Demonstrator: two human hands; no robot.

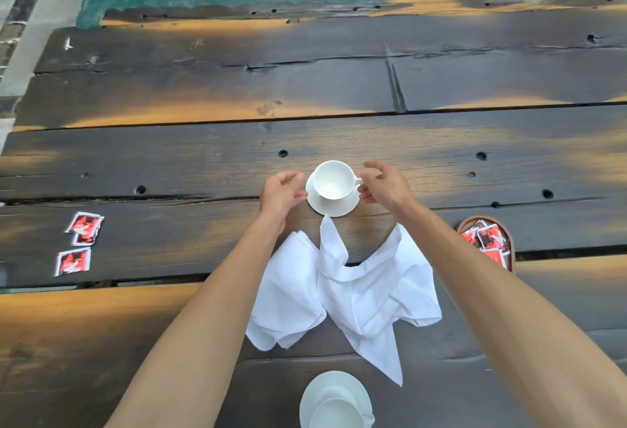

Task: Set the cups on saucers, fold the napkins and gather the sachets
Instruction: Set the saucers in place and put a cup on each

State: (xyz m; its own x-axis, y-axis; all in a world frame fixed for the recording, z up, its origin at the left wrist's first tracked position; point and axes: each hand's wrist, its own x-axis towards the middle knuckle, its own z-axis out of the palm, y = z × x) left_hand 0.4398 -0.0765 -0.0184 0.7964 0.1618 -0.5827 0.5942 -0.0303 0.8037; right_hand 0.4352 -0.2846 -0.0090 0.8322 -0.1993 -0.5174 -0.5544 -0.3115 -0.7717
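While both hands are hovering with fingers apart and clamped on nothing, the left hand (283, 192) and right hand (383, 186) are flanking a cup (334, 180) sitting on its saucer (334, 208) between the fingertips, probably hard, slippery, breakable china, best pinched by its handle.

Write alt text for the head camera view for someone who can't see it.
Two bare hands, left hand and right hand, flank a white cup on its saucer on a dark wooden table. Unfolded napkins lie nearer; loose sachets at left.
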